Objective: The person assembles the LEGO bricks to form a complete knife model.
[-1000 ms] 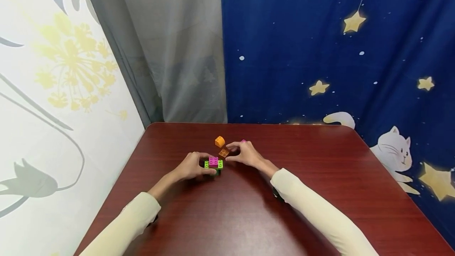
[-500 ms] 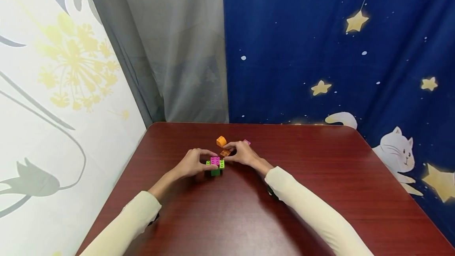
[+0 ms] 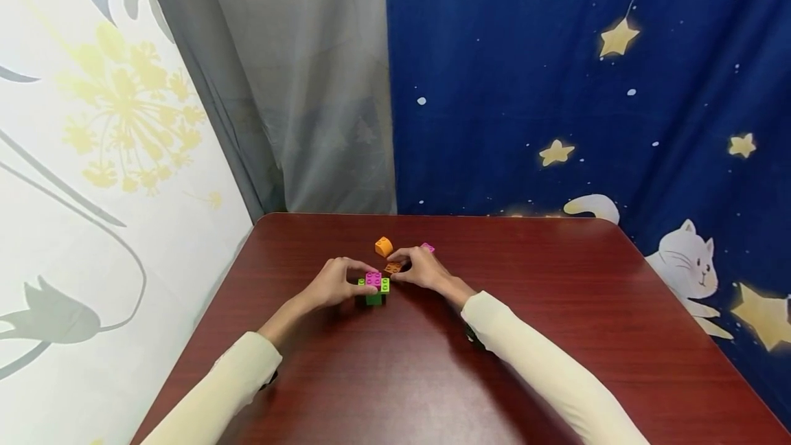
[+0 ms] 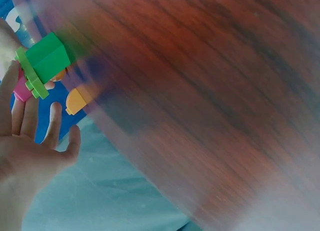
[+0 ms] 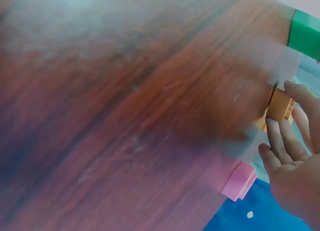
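In the head view, my left hand [image 3: 331, 283] grips a small stack of toy building bricks between thumb and fingers. On top is a magenta brick [image 3: 373, 279], set across a lime-green piece [image 3: 385, 285], with a green brick [image 3: 373, 299] below. The left wrist view shows the stack's green brick [image 4: 49, 58] side-on. Just to the right, my right hand [image 3: 423, 268] pinches a dark orange brick [image 3: 393, 268], whose side shows in the right wrist view as an orange brick [image 5: 281, 105] between thumb and fingers.
A light orange curved brick [image 3: 384, 246] lies behind the dark orange one. Another pink brick [image 3: 428, 247] sits behind my right hand, partly covered by it. All are on a reddish-brown table [image 3: 395, 376], with a blue curtain [image 3: 494, 88] beyond its far edge.
My right hand has moved a little left and its thumb and fingers have come round the dark orange brick. My left thumb has gone from the stack's lower front up to the magenta brick.
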{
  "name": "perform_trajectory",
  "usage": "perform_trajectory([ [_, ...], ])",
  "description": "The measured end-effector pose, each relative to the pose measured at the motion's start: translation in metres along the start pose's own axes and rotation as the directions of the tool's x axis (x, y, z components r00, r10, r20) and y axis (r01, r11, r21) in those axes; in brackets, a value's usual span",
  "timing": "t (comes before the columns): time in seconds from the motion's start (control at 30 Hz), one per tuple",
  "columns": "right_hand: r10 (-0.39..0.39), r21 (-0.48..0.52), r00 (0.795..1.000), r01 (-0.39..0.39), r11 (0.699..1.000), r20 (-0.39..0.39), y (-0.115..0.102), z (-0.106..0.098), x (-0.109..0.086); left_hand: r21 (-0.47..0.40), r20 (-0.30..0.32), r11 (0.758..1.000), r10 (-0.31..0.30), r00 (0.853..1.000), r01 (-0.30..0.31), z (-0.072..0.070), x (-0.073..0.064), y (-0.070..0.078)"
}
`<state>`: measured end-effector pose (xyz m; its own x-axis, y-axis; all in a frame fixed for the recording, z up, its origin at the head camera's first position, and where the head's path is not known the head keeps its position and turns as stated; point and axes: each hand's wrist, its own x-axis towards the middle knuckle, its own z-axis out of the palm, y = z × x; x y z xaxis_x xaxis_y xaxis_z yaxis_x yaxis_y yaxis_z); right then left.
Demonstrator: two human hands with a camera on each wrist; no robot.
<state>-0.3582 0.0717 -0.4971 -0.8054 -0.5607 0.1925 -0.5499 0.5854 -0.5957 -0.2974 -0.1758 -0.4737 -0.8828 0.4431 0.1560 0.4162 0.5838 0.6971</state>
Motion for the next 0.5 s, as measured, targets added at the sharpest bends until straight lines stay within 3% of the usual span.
perform_trajectory([
  [0.27,-0.013,-0.023,1.000,0.012,1.000,-0.028,-0.001,-0.016,-0.012,0.075,-0.037,0.997,0.024,0.999,-0.021,0.001,0.000,-0.004],
  [0.5,-0.032,-0.012,0.999,0.032,0.999,-0.037,-0.007,-0.031,-0.019,0.069,-0.039,0.997,0.039,0.998,-0.036,0.002,0.000,-0.004],
])
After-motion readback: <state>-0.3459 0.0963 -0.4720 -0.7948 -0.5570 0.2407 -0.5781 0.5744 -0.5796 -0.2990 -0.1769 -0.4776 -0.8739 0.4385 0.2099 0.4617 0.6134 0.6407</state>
